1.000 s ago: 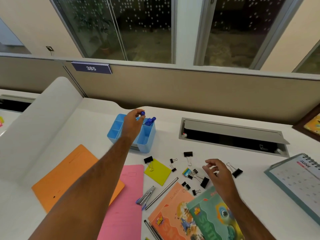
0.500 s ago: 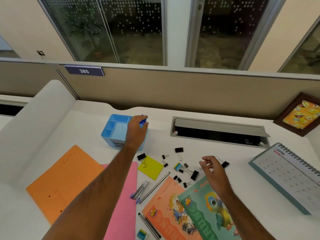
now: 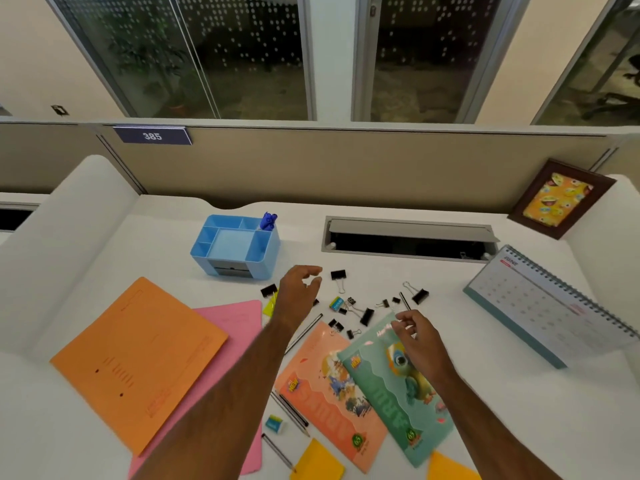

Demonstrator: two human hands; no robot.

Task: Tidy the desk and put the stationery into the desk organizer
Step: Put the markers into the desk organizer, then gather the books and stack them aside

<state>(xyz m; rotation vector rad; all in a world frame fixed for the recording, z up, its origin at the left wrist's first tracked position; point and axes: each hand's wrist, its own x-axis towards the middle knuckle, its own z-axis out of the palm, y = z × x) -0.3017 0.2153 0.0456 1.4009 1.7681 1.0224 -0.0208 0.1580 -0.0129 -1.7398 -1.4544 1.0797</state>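
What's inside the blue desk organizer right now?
Blue pens stand in the back right compartment of the desk organizer. The other compartments look empty. The front drawer is closed, so its contents are hidden.

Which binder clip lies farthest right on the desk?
The large black binder clip with silver handles, nearest the calendar; all the other clips lie left of it, toward the organizer.

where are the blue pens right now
In the head view, the blue pens stand in the back right compartment of the blue desk organizer, left of the cable slot.
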